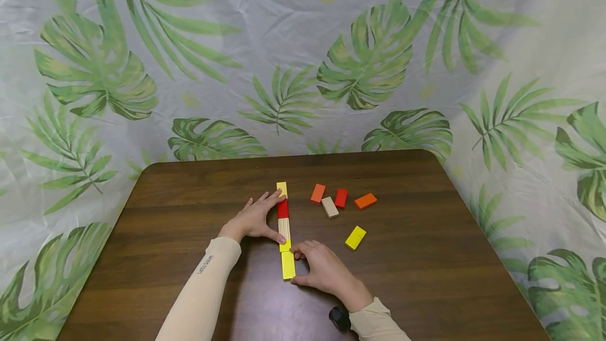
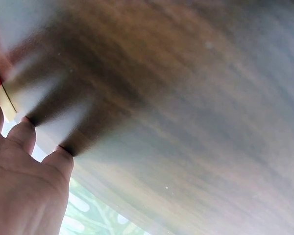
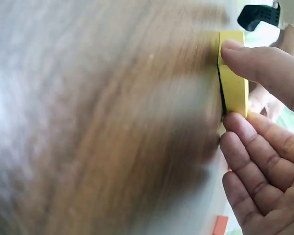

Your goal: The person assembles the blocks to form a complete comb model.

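A straight row of small wooden blocks runs away from me in the head view: a yellow block (image 1: 288, 267) nearest, a second yellow block (image 1: 285, 247), plain wood (image 1: 283, 227), a red block (image 1: 282, 209) and a pale yellow block (image 1: 281, 187) at the far end. My left hand (image 1: 255, 219) spreads along the row's left side, its thumb on the second yellow block and its fingertips near where red meets pale yellow. From the right, my right hand (image 1: 324, 270) pinches the nearest yellow block lengthwise between thumb and fingers.
Loose blocks lie right of the row: an orange-red one (image 1: 318, 193), a plain wood one (image 1: 330, 207), a red one (image 1: 341, 198), an orange one (image 1: 366, 201) and a yellow one (image 1: 355, 238). A leaf-patterned cloth (image 1: 284, 67) hangs behind the brown table (image 1: 426, 278).
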`<state>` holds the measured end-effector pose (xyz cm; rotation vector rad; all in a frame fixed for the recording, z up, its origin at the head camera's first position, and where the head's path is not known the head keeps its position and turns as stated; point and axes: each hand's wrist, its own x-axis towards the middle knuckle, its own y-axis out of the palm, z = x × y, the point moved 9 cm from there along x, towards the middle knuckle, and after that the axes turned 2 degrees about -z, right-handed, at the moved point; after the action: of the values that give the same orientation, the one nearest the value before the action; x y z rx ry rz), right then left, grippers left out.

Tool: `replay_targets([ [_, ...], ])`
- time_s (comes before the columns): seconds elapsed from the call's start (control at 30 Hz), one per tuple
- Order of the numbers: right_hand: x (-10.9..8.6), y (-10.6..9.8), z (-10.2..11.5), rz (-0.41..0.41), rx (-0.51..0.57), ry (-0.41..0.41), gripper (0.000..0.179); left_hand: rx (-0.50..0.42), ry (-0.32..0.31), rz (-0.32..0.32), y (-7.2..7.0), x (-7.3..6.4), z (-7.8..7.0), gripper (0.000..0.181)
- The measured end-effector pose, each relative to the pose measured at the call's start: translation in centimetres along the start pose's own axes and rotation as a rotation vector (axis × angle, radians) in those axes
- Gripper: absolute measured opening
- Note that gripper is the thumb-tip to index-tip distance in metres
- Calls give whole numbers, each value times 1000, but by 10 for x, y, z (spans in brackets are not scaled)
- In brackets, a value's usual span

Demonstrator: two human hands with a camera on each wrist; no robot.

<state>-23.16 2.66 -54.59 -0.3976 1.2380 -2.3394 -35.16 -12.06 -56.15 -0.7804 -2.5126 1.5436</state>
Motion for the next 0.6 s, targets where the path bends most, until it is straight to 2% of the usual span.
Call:
replay_targets([
  [0.6, -1, 1, 2, -28, 13, -24, 58, 4, 1, -8, 0, -1, 0, 125],
])
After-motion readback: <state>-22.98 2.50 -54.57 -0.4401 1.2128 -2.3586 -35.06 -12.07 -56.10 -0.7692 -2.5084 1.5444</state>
